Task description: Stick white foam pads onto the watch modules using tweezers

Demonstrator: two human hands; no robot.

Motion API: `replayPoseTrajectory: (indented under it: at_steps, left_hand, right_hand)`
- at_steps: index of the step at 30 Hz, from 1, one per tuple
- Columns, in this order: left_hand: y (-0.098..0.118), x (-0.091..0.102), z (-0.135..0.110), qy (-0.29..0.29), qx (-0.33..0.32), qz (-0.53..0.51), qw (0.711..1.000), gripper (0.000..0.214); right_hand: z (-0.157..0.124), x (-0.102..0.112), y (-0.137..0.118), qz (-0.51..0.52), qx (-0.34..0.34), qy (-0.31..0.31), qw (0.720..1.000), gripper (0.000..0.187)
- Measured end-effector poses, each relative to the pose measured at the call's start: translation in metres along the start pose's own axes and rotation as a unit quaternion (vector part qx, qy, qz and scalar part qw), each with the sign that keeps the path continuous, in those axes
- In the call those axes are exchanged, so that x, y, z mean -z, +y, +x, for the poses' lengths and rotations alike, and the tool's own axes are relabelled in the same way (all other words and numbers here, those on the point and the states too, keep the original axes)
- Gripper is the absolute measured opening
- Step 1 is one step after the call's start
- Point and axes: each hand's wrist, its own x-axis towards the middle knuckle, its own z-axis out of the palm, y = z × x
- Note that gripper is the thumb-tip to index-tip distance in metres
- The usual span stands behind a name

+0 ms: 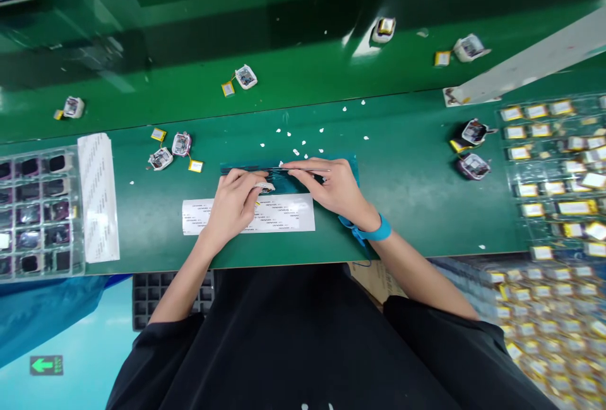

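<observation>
My left hand [237,199] lies closed over a white label sheet [293,216] and pinches a small white device part [265,187]. My right hand [334,186] holds thin tweezers [303,169] that point left over a dark teal strip [288,180]. A blue wrist strap [372,231] circles my right wrist. The fingertips of both hands nearly meet above the sheet.
Small white devices with yellow batteries [176,150] lie scattered on the green bench and belt [303,63]. Trays of dark parts [35,208] sit at the left beside a second label sheet [98,195]. Clear trays of yellow batteries [558,176] fill the right. White scraps [303,142] dot the mat.
</observation>
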Motion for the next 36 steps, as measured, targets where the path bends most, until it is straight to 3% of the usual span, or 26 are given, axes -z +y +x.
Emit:
replayPoseTrajectory:
  at_steps: [8,13,16,18,20,23,25,27,29,32,36]
  left_hand:
    - [-0.008,-0.007,0.004,0.025,0.006,-0.012,1.000,0.021]
    - [-0.006,-0.005,0.005,0.015,0.013,-0.004,1.000,0.021]
    - [0.018,0.010,0.003,0.005,-0.013,-0.017,1.000,0.019]
    - [0.036,0.022,0.005,0.008,-0.021,-0.092,0.996,0.017]
    - [0.045,0.029,0.014,0.045,0.020,-0.237,0.970,0.016]
    - [0.031,0.028,0.038,0.126,0.121,-0.450,0.876,0.009]
    - [0.014,0.023,0.051,0.125,0.196,-0.532,0.814,0.005]
    - [0.002,0.018,0.058,0.114,0.246,-0.575,0.772,0.003]
    - [0.000,0.014,0.058,0.111,0.256,-0.592,0.756,0.004]
    - [0.005,0.010,0.053,0.123,0.249,-0.579,0.767,0.006]
    - [0.008,0.004,0.052,0.216,0.268,-0.538,0.770,0.014]
  right_hand:
    - [0.007,-0.008,0.005,-0.165,0.132,-0.047,0.976,0.027]
    - [0.018,0.006,0.005,-0.161,0.135,0.069,0.975,0.024]
    - [0.021,0.013,0.004,-0.121,0.144,0.112,0.976,0.023]
    - [0.019,0.013,0.004,-0.106,0.132,0.121,0.978,0.023]
    - [0.016,0.012,0.005,-0.096,0.115,0.127,0.981,0.024]
    - [0.013,0.012,0.006,-0.077,0.103,0.142,0.981,0.025]
    - [0.011,0.012,0.006,-0.062,0.102,0.152,0.981,0.026]
    - [0.011,0.012,0.006,-0.060,0.107,0.158,0.980,0.027]
    - [0.011,0.012,0.005,-0.077,0.118,0.153,0.978,0.027]
    - [0.009,0.012,0.004,-0.103,0.156,0.142,0.972,0.030]
    - [0.004,0.013,-0.001,-0.114,0.167,0.115,0.973,0.029]
